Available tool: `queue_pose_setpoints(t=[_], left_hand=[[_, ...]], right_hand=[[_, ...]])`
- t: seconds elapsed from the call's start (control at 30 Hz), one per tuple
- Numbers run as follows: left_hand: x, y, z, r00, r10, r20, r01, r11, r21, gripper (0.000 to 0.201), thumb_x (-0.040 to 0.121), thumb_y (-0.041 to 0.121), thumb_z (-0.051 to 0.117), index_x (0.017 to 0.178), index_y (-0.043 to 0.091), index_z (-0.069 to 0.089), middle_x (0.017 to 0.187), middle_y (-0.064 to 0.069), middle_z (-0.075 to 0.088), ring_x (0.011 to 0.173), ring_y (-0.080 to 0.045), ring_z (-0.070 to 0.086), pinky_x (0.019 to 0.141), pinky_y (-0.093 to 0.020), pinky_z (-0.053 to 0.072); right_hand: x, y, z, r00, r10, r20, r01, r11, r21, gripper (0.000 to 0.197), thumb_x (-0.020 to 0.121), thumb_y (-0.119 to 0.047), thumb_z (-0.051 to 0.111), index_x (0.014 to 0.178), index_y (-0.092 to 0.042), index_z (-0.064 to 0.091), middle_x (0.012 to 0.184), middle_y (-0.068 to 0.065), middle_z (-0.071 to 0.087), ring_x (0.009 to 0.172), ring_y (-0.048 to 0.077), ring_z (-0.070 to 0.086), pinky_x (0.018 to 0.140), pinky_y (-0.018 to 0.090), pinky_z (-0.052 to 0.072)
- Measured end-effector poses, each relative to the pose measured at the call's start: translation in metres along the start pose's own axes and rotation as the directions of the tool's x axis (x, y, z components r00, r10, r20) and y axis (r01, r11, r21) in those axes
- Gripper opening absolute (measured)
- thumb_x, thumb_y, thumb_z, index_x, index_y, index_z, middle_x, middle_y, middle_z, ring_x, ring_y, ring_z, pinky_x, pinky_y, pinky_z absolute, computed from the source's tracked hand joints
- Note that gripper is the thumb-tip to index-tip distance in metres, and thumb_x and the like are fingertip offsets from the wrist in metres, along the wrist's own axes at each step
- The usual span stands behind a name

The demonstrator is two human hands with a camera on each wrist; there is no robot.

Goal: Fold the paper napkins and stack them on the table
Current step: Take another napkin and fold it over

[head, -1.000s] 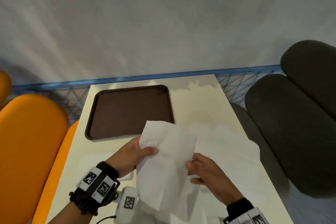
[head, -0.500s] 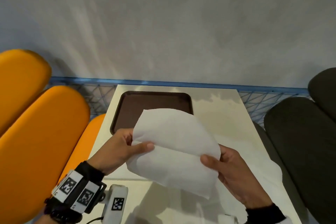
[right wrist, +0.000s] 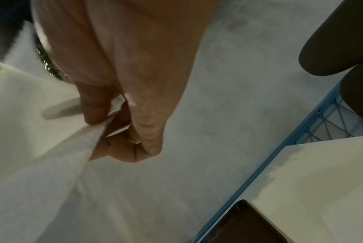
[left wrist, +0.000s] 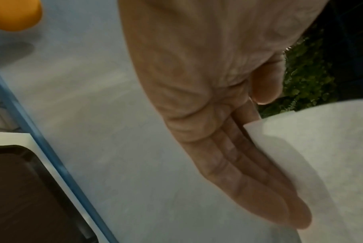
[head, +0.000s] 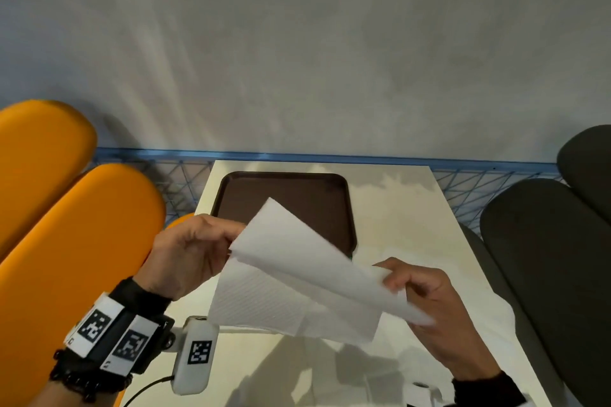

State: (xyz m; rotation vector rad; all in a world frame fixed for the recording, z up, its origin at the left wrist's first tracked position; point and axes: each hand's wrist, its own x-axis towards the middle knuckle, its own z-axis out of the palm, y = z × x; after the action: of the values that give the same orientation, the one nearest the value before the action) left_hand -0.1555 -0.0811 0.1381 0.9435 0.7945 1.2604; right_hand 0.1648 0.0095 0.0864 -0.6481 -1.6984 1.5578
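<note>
A white paper napkin (head: pixel 297 284) hangs in the air over the near half of the pale table (head: pixel 400 208), half folded, its upper flap slanting from far left to near right. My left hand (head: pixel 236 235) is at its left edge. In the left wrist view its fingers (left wrist: pixel 259 189) lie straight against the napkin (left wrist: pixel 321 156), with the thumb clear of the paper's edge. My right hand (head: pixel 388 277) pinches the right corner; the right wrist view shows thumb and curled fingers (right wrist: pixel 97 106) clamping the napkin (right wrist: pixel 52 164). More white napkins (head: pixel 489 324) lie on the table under my right hand.
A dark brown tray (head: pixel 284 195) sits at the table's far left, partly behind the napkin. Orange chairs (head: pixel 66 241) stand to the left and dark grey chairs (head: pixel 545 258) to the right. A blue rail (head: pixel 330 157) runs along the table's far edge.
The napkin's upper flap has swung over and down to the right. My right hand moved to pinch its right corner. My left thumb has come off the front of the paper.
</note>
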Motion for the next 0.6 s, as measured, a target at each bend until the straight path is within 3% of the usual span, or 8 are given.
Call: queue_pose_setpoints(t=[0.07,0.1,0.2,0.27,0.33,0.4,0.5,0.6], left_hand=[[0.002,0.003,0.006,0.985,-0.055,-0.166,0.069,0.994,0.083,0.061,0.072,0.061,0.075,0.079,0.0,0.078,0.087,-0.019,0.074,0.08,-0.031,0.071,0.074,-0.035,0.059],[0.002,0.003,0.01,0.978,-0.026,-0.209,0.081,0.963,0.258,0.054,0.075,0.059,0.074,0.075,0.005,0.079,0.084,-0.015,0.075,0.079,-0.027,0.071,0.074,-0.035,0.058],[-0.002,0.009,0.03,0.988,0.108,-0.107,0.014,0.64,0.768,0.01,0.081,0.034,0.073,0.081,0.026,0.08,0.089,0.007,0.076,0.086,-0.012,0.072,0.076,-0.029,0.059],[-0.004,0.009,0.04,0.994,0.106,0.025,-0.066,0.404,0.912,0.009,0.085,0.028,0.074,0.093,0.03,0.076,0.095,0.016,0.074,0.091,-0.006,0.07,0.079,-0.023,0.057],[-0.005,0.004,0.049,0.988,0.09,0.129,-0.147,0.239,0.96,0.02,0.089,0.024,0.073,0.106,0.033,0.069,0.099,0.021,0.072,0.094,0.004,0.066,0.08,-0.012,0.052],[-0.007,0.002,0.057,0.987,0.041,0.158,-0.163,0.169,0.972,0.026,0.091,0.025,0.07,0.113,0.036,0.064,0.103,0.022,0.071,0.097,0.009,0.063,0.084,-0.009,0.05],[-0.013,0.007,0.062,0.988,0.064,0.142,-0.15,0.144,0.978,0.019,0.09,0.03,0.068,0.108,0.037,0.067,0.103,0.024,0.071,0.097,0.011,0.063,0.084,-0.008,0.05],[-0.021,0.012,0.06,0.98,0.195,0.046,-0.081,0.173,0.982,0.022,0.086,0.044,0.067,0.107,0.038,0.069,0.101,0.026,0.071,0.096,0.009,0.064,0.082,-0.007,0.05]], right_hand=[[-0.005,-0.002,-0.006,0.997,0.023,0.075,-0.023,1.0,0.003,0.054,0.079,0.026,0.043,0.062,-0.015,0.073,0.109,0.006,0.073,0.1,0.022,0.069,0.079,0.026,0.051],[-0.006,-0.003,-0.01,0.996,0.028,0.088,-0.026,0.999,-0.028,0.056,0.079,0.027,0.042,0.062,-0.016,0.073,0.118,0.006,0.072,0.109,0.023,0.067,0.086,0.03,0.052],[-0.007,-0.002,-0.02,0.999,-0.013,-0.046,-0.006,0.922,-0.388,0.064,0.078,0.029,0.047,0.072,-0.029,0.072,0.121,-0.008,0.069,0.119,0.015,0.061,0.092,0.046,0.051],[0.0,-0.014,-0.009,0.989,-0.136,-0.062,0.069,0.787,-0.614,0.041,0.083,0.002,0.061,0.091,-0.036,0.069,0.118,-0.016,0.065,0.117,0.009,0.059,0.088,0.037,0.049],[0.007,-0.03,0.017,0.985,-0.13,0.112,0.171,0.673,-0.72,0.026,0.089,-0.039,0.066,0.115,-0.04,0.064,0.123,-0.025,0.058,0.121,0.003,0.052,0.094,0.028,0.042],[0.016,-0.036,0.043,0.962,-0.045,0.268,0.242,0.586,-0.773,0.04,0.092,-0.064,0.052,0.126,-0.043,0.058,0.125,-0.03,0.053,0.121,-0.003,0.044,0.097,0.026,0.034],[0.025,-0.033,0.066,0.925,-0.097,0.368,0.359,0.542,-0.76,0.031,0.099,-0.057,0.043,0.104,-0.037,0.066,0.098,-0.022,0.06,0.094,0.0,0.048,0.083,0.036,0.039],[0.026,-0.03,0.067,0.931,-0.188,0.312,0.358,0.626,-0.693,0.027,0.1,-0.051,0.048,0.094,-0.035,0.069,0.085,-0.021,0.061,0.079,-0.003,0.046,0.072,0.036,0.042]])
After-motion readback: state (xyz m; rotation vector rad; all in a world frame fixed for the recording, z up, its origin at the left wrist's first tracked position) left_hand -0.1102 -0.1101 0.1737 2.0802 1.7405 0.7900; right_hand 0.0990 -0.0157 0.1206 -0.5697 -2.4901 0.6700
